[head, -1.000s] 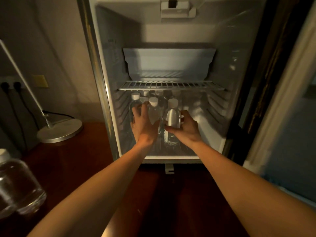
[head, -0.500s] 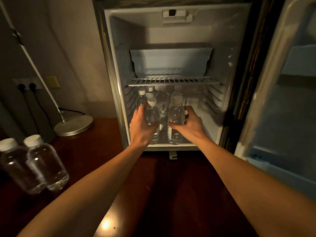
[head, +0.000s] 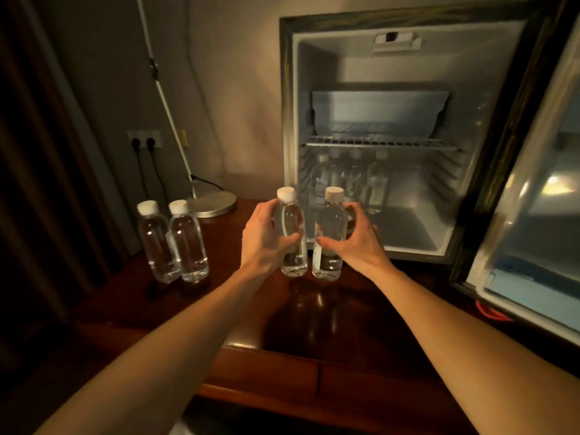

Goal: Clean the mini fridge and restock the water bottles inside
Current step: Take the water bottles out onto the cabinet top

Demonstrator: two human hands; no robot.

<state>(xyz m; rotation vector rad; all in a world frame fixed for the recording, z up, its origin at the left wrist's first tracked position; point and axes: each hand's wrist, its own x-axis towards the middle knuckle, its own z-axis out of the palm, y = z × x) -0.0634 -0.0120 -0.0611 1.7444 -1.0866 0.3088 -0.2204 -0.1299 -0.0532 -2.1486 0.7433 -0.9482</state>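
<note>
Each hand is wrapped round an upright water bottle: left hand (head: 266, 237) on the left bottle (head: 291, 237), right hand (head: 351, 243) on the right bottle (head: 329, 240), both just before the mini fridge (head: 376, 189). Best keep both upright, apart, set squarely on the bench (head: 314, 324).

Fridge bottles (head: 351, 180) — blurred, count unclear

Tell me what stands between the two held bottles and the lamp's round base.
Head view: only bare dark wooden tabletop between the held clear plastic bottles and the round metal lamp base; the two standing white-capped bottles sit further left.
</note>
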